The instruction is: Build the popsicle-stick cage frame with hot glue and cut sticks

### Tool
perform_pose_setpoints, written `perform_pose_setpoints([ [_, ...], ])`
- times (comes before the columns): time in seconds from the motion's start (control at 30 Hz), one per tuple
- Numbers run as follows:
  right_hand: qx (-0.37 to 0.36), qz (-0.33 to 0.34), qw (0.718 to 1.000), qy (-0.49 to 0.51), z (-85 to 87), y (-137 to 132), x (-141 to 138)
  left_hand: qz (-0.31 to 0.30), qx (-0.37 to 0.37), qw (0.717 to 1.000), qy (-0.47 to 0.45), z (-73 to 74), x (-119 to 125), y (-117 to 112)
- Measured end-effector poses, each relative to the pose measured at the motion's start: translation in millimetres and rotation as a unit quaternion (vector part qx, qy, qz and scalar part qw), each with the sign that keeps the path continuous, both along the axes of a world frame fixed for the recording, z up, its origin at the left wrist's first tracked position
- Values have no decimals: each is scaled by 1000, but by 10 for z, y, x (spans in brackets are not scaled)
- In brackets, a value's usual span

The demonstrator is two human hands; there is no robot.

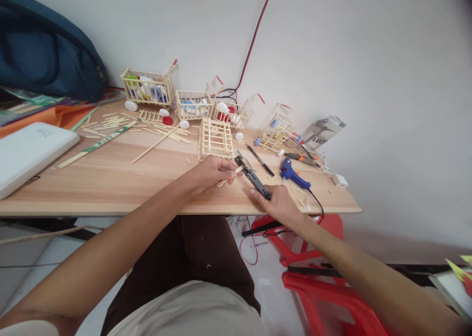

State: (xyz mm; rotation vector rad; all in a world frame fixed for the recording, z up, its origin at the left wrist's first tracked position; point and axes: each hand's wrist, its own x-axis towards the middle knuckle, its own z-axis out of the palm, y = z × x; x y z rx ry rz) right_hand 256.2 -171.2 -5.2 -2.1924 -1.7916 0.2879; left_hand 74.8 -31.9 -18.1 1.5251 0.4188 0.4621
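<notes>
Two hands (211,172), one plier-like tool (255,179), one blue glue gun (294,174), one black pen (260,160), four red-handled stick carts (168,92), one large stick frame (217,139), one blue bag (55,45), one white slab (35,154), and loose sticks (114,123) too many to count, are in view.

Dark capitals reading "LUC", followed by a last character that cannot be made out, stand on the grey-and-white box (324,131) located behind and to the right of the blue glue gun (295,174). Well to the left of the glue gun, the green-and-white printed strip (106,138) carries pale marks too small to read; farther left, the white slab-shaped device (31,156) bears a faint grey emblem, likewise illegible.
</notes>
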Motion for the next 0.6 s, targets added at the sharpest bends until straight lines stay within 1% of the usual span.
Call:
perform_pose_setpoints([
  [0.1,3,-4,1000,-6,0,2,5,2,-4,1000,2,20,-4,-10],
  [0.23,8,-2,1000,-9,-27,7,24,4,14,1000,-1,47,-10,-19],
  [0.33,9,-5,1000,-10,-27,19,23,17,22,1000,-3,58,-15,-12],
  [0.47,4,-13,1000,-14,54,17,-6,36,26,999,-7,63,-25,-9],
  [0.53,-18,-16,1000,-7,122,0,-11,40,15,999,-7,66,-32,-19],
  [0.6,-56,-9,998,14,196,-26,2,40,3,999,-5,67,-38,-32],
])
